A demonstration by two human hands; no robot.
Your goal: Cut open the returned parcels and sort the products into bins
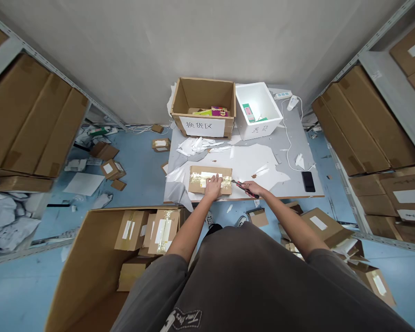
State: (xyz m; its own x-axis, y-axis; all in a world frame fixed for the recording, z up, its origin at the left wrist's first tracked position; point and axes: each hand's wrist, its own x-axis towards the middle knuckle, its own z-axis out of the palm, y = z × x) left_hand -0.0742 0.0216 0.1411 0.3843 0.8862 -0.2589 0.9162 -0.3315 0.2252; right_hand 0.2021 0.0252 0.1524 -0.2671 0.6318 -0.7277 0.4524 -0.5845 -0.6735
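Observation:
A taped brown cardboard box (pixel 195 184) with a white label lies flat near the front edge of the table. My left hand (pixel 213 186) presses on its top, fingers stretched out over the label and tape. In my right hand (pixel 254 187) is a box cutter (pixel 244 186) with a dark and red body. Its tip points left and meets or nearly meets the box's right end; whether it touches I cannot tell.
Behind stand an open carton (pixel 203 127) and a white foam box (pixel 259 129), both holding small packages. Torn paper (pixel 197 145), a power strip (pixel 282 95) and a phone (pixel 308 181) lie on the table (pixel 297 143). A large carton (pixel 90 258) of boxes sits at my left.

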